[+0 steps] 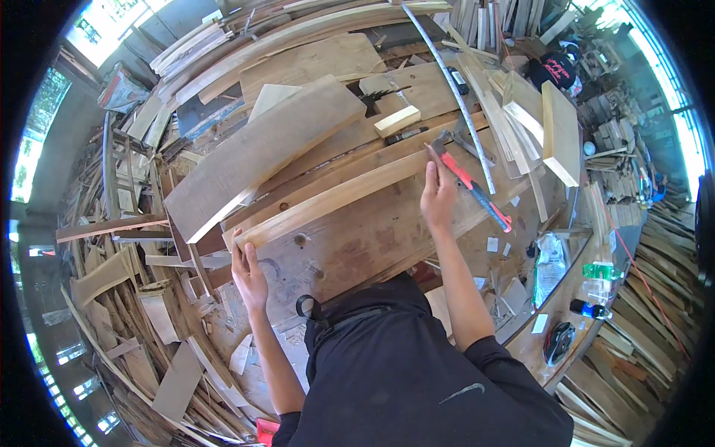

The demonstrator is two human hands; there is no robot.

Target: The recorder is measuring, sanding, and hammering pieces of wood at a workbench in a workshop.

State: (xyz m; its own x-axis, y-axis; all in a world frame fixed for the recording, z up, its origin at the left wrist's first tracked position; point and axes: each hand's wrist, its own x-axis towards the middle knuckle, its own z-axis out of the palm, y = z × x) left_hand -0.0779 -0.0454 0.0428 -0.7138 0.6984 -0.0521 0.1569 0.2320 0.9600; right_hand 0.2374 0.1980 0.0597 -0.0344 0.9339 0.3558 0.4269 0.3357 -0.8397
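Observation:
A long pale wooden strip (pixel 339 195) lies slantwise across the workbench (pixel 372 227) in front of me. My left hand (pixel 250 277) grips its left end, thumb and fingers on either side. At the strip's right end my right hand (pixel 438 200) has its fingers closed round the wood; part of that grip is hidden. Just beyond the right hand rests a hammer (pixel 471 179) with a red and dark handle, its head near the strip's end. A wide, thick plank (pixel 275 153) lies behind the strip on the left.
A short wood block (pixel 398 121), a dark marker-like tool (pixel 407 135) and a long metal ruler (pixel 454 89) lie on the far side. Thick boards (pixel 560 134) stand at the right. A side bench holds a plastic bottle (pixel 551 268) and a black reel (pixel 558 343). Scrap wood (pixel 141 320) heaps at left.

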